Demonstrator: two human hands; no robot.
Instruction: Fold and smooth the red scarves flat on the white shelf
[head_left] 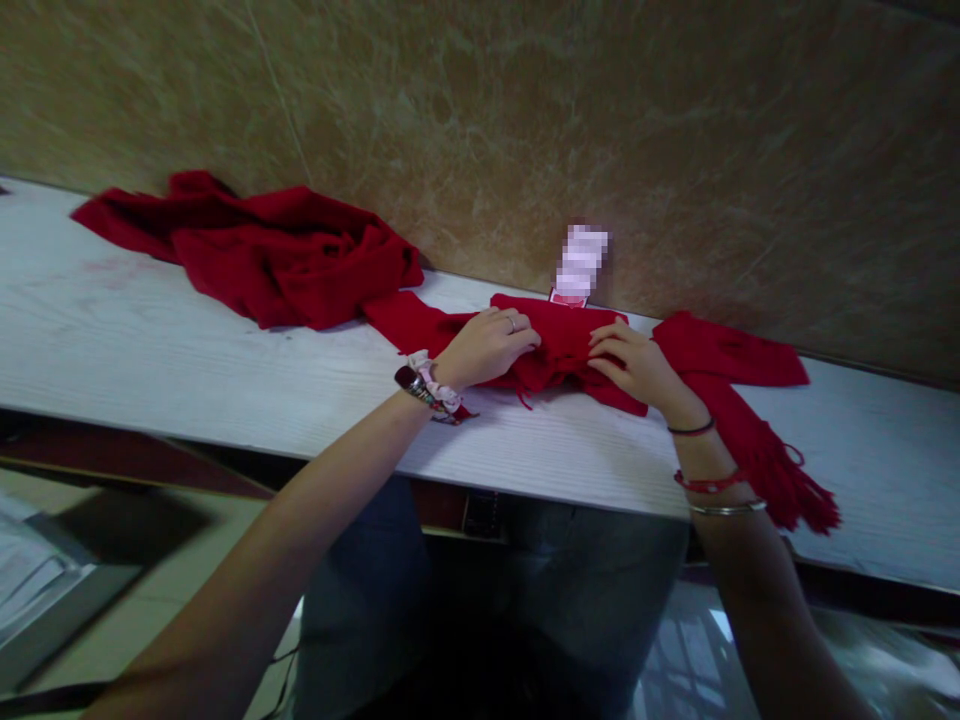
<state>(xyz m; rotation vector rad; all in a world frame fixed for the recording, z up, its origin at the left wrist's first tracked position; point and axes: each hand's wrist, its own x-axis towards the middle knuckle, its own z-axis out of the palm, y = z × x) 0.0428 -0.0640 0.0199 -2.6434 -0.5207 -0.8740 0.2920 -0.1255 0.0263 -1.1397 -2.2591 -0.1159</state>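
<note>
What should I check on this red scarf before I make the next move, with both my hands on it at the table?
1. Both hands on the folded middle: left hand and right hand hold the red scarf. Ok.
2. Fold lying flat: the cloth bunches between the hands. Not ok.
3. Left heap smoothed out: it lies crumpled. Not ok.
4. Fringed end resting on the table: yes, though close to the front edge. Ok.
5. Small upright card behind the fold clear of the cloth: touching or just behind, cannot tell.
</note>
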